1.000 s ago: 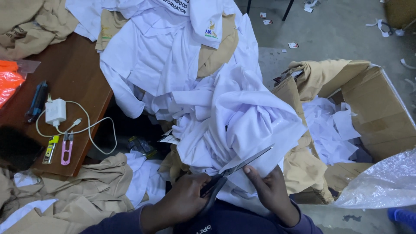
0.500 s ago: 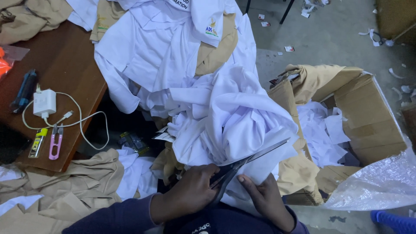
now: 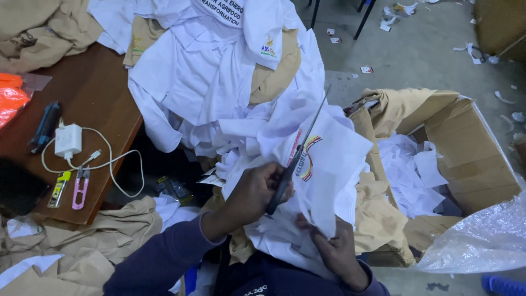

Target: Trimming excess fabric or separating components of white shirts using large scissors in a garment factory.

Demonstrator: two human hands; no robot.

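My left hand point(image 3: 255, 192) grips a pair of long dark scissors point(image 3: 305, 140) by the handles. The blades point up and to the right across a white cloth point(image 3: 339, 164) that bears a red, yellow and dark printed emblem. Lower down, my right hand point(image 3: 334, 249) pinches the bottom edge of that same white cloth and holds it up. Both hands are close together above my lap, with a heap of white garments point(image 3: 219, 82) just behind them.
A brown wooden table point(image 3: 104, 98) at left holds a white charger with cable point(image 3: 68, 140), pink thread snips point(image 3: 80, 187), a dark pen-like tool point(image 3: 45, 127) and an orange bag point(image 3: 10, 101). An open cardboard box point(image 3: 466, 148) with white scraps stands at right, and a clear plastic bag point(image 3: 482, 241) is below it. Beige garments point(image 3: 82, 246) lie at lower left.
The scissors have swung from pointing right to pointing steeply upward. The white cloth has been lifted and turned, so its printed emblem now shows.
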